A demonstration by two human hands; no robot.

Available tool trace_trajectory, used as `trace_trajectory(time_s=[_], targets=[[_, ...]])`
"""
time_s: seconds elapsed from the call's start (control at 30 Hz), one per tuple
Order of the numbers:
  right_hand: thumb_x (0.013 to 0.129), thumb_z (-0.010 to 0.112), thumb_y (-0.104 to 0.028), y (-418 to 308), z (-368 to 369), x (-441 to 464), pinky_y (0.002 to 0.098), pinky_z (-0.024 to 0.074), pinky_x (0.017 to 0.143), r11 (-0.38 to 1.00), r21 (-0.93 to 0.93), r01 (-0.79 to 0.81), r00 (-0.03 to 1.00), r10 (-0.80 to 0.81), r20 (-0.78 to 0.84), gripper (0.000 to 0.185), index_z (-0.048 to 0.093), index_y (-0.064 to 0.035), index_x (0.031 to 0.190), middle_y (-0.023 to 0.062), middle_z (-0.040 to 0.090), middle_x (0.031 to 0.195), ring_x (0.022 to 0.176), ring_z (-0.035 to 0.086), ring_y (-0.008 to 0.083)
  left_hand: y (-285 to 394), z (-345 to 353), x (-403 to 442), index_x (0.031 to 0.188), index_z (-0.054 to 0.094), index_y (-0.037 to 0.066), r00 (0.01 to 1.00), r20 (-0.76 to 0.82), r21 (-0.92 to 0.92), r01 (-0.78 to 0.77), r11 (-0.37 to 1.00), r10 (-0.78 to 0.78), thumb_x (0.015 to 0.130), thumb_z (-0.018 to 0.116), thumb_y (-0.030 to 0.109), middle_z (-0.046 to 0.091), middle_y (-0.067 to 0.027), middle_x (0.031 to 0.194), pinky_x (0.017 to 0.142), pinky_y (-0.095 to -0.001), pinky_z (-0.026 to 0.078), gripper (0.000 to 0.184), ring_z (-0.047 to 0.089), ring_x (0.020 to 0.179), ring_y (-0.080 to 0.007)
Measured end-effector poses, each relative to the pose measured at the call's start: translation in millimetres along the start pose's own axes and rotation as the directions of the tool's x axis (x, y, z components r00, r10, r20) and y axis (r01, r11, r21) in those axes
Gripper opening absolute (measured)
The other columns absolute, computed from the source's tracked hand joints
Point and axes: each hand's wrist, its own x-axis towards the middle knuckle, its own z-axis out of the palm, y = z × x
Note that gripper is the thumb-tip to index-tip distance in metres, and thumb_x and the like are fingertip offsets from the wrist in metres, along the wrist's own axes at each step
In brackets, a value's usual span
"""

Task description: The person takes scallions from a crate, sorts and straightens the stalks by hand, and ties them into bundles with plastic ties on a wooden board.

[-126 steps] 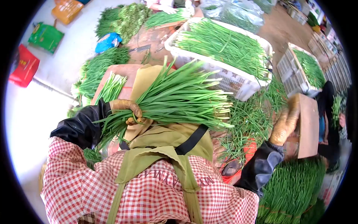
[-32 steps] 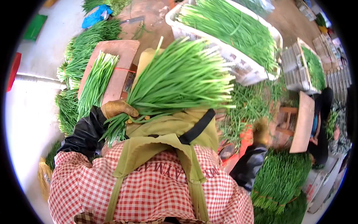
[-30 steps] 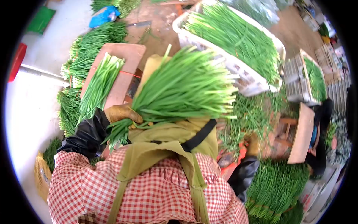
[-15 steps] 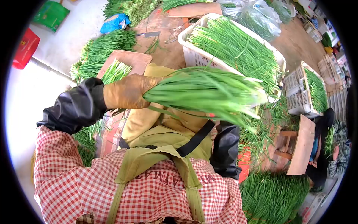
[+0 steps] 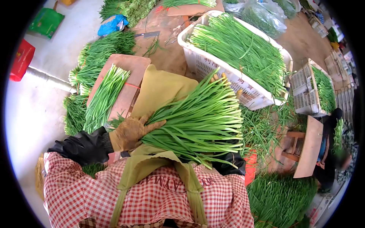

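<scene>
A large bunch of long green stalks [image 5: 197, 117] lies across my lap, its pale cut ends toward the right. My left hand [image 5: 131, 132], in a brown-stained glove, rests on the leafy end with its fingers spread. Beneath the bunch reaches my right arm, in a black sleeve. Of my right hand [image 5: 228, 84] only gloved fingertips show, curled up around the far edge and pale ends; the rest is hidden. A smaller bunch [image 5: 106, 97] lies on a brown board [image 5: 137, 67] at the left.
Ahead on the right stands a white crate [image 5: 243, 81] full of stalks, with loose greens [image 5: 260, 129] beside it. A knife [image 5: 148, 34] lies farther ahead. At the right are a small wooden stool [image 5: 308, 148], another crate [image 5: 304, 91] and part of a person [image 5: 327, 152].
The bunch has come down onto my lap and fanned out. My left hand has lowered and spread its fingers. Fingertips of my right hand now show at the far edge.
</scene>
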Motion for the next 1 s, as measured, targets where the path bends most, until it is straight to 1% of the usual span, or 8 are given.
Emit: trace_trajectory(time_s=[0.13, 0.2, 0.27, 0.43, 0.57, 0.67, 0.8, 1.0], targets=[[0.092, 0.054, -0.027, -12.0, 7.4, 0.5, 0.0363, 0.0505, 0.079, 0.997, 0.079, -0.013, 0.999, 0.01, 0.037, 0.041, 0.051, -0.0027, 0.124, 0.016, 0.062, 0.106, 0.092, 0.062, 0.0246, -27.2, -43.6, 9.9, 0.145, 0.028, 0.015, 0.964, 0.118, -0.301, -0.194, 0.934, 0.239, 0.075, 0.068, 0.016, 0.039, -0.0262, 0.137, 0.087, -0.0384, 0.049, 0.08, 0.06, 0.097, -0.0349], [0.092, 0.055, -0.027, -18.7, 13.7, 1.4, 0.0363, 0.0505, 0.08, 0.988, 0.15, -0.023, 0.997, 0.011, 0.077, 0.041, 0.051, -0.0021, 0.124, 0.0159, 0.062, 0.105, 0.093, 0.062, 0.0243, -65.8, -53.1, 25.3, 0.134, 0.047, 0.007, 0.768, 0.079, -0.754, -0.37, 0.542, 0.635, 0.082, 0.068, 0.03, 0.051, -0.0219, 0.13, 0.092, -0.0396, 0.046, 0.06, 0.058, 0.108, -0.0289], [0.092, 0.055, -0.027, -27.7, 23.3, 3.5, 0.0362, 0.0505, 0.08, 0.966, 0.254, -0.042, 0.991, 0.007, 0.136, 0.041, 0.051, -0.0016, 0.124, 0.0158, 0.063, 0.105, 0.093, 0.062, 0.024, -85.7, -97.4, 29.6, 0.124, 0.056, 0.004, 0.851, 0.452, -0.769, 0.22, 0.601, 0.268, 0.084, 0.068, 0.035, 0.061, -0.0171, 0.117, 0.092, -0.0366, 0.046, 0.052, 0.057, 0.111, -0.0232], [0.092, 0.056, -0.027, -55.4, 50.5, 15.2, 0.036, 0.0505, 0.081, 0.818, 0.553, -0.157, 0.954, -0.02, 0.301, 0.042, 0.051, -0.0003, 0.124, 0.0156, 0.063, 0.105, 0.094, 0.062, 0.0233, -94.8, -77.7, 117.0, 0.122, 0.056, 0.002, 0.985, -0.17, -0.841, -0.148, 0.52, 0.006, 0.084, 0.067, 0.042, 0.063, -0.0154, 0.111, 0.088, -0.0329, 0.048, 0.057, 0.058, 0.107, -0.021], [0.092, 0.056, -0.027, -78.5, 63.0, 34.2, 0.0359, 0.0505, 0.082, 0.716, 0.661, -0.223, 0.95, 0.006, 0.314, 0.042, 0.051, 0.0007, 0.124, 0.0155, 0.063, 0.105, 0.095, 0.062, 0.0228, -26.4, -52.3, 171.3, 0.128, 0.05, 0.0, 0.916, -0.133, -0.974, -0.052, -0.218, 0.379, 0.084, 0.065, 0.046, 0.059, -0.0138, 0.121, 0.096, -0.0321, 0.044, 0.065, 0.057, 0.108, -0.0221], [0.092, 0.057, -0.027, -70.2, 40.0, 60.0, 0.0358, 0.0505, 0.083, 0.871, 0.481, -0.099, 0.995, 0.083, 0.054, 0.043, 0.051, 0.0015, 0.123, 0.0154, 0.063, 0.104, 0.096, 0.061, 0.0224, 7.1, -27.8, 152.9, 0.132, 0.048, 0.002, 0.847, 0.339, -0.723, 0.513, -0.463, 0.409, 0.084, 0.066, 0.041, 0.059, -0.0127, 0.122, 0.098, -0.0306, 0.044, 0.064, 0.057, 0.111, -0.0189], [0.096, 0.052, -0.023, -43.2, -13.7, 74.8, 0.025, 0.0487, 0.06, 0.985, -0.173, -0.004, 0.989, -0.022, -0.146, 0.027, 0.064, 0.0011, 0.093, 0.0071, 0.065, 0.074, 0.062, 0.059, 0.0134, 19.9, -3.5, 139.5, 0.129, 0.05, 0.001, 0.786, 0.15, -0.398, 0.603, -0.692, 0.6, 0.084, 0.068, 0.029, 0.06, -0.0128, 0.121, 0.093, -0.0308, 0.049, 0.056, 0.06, 0.106, -0.0191], [0.097, 0.047, -0.035, -57.1, -44.5, 85.4, 0.0291, 0.0474, 0.057, 0.934, -0.244, 0.26, 0.897, -0.327, -0.298, 0.04, 0.052, -0.0078, 0.069, 0.0103, 0.065, 0.073, 0.058, 0.059, 0.0174, 15.5, 4.3, 141.0, 0.131, 0.047, 0.0, 0.817, 0.214, -0.491, 0.564, -0.664, 0.536, 0.085, 0.062, 0.015, 0.058, -0.0165, 0.123, 0.096, -0.0364, 0.048, 0.051, 0.06, 0.107, -0.0242]])
